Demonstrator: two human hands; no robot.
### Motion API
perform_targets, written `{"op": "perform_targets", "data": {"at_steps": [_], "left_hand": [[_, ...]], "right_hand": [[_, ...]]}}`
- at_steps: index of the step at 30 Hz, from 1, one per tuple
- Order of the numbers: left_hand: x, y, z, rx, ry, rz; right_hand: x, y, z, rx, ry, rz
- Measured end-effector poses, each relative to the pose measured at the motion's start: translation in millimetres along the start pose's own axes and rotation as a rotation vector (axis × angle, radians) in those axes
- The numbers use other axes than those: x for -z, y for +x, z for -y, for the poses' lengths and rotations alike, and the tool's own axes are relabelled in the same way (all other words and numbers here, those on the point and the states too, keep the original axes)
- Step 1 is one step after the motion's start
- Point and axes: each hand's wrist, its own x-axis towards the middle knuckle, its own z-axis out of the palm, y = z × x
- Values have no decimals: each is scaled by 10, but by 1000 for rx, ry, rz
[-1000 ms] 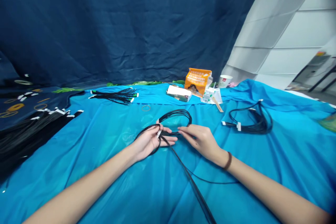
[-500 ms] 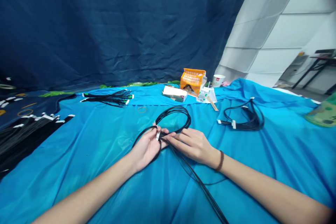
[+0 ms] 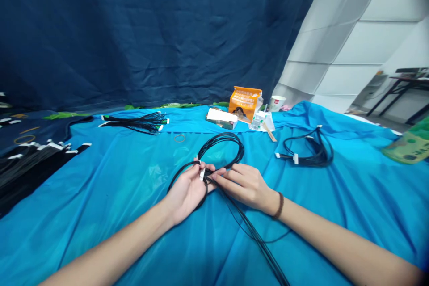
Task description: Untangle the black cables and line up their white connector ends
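Observation:
My left hand (image 3: 187,186), palm up, is closed on a bundle of thin black cables (image 3: 241,148) close to its white connector (image 3: 202,174). One loop of the bundle stands up beyond the fingers and a smaller one curls around the left palm. My right hand (image 3: 246,185) pinches the same cables just right of the connector, its fingertips meeting the left ones. From there the loose cable lengths run down toward the bottom edge of the view. The fingers partly hide where the strands cross.
A coiled cable bundle (image 3: 311,158) lies to the right, a straight one (image 3: 137,123) at the back left. Many more cables (image 3: 31,170) lie far left. A rubber band (image 3: 179,138), white-topped box (image 3: 221,119), orange bag (image 3: 246,103) and paper cup (image 3: 276,103) sit toward the back.
The view has shifted slightly. Both hands stay at the bundle with almost the same grip, and the loose strands below have spread a little.

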Motion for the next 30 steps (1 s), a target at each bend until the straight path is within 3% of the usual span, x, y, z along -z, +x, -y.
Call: {"op": "perform_targets", "data": {"at_steps": [10, 18, 30], "left_hand": [[-152, -131, -10, 29, -42, 31], [-151, -170, -49, 68, -34, 83], [-104, -182, -103, 18, 19, 136]], "right_hand": [[22, 56, 146, -161, 179, -164], [52, 109, 246, -243, 321, -253], [273, 145, 208, -409, 650, -246]]}}
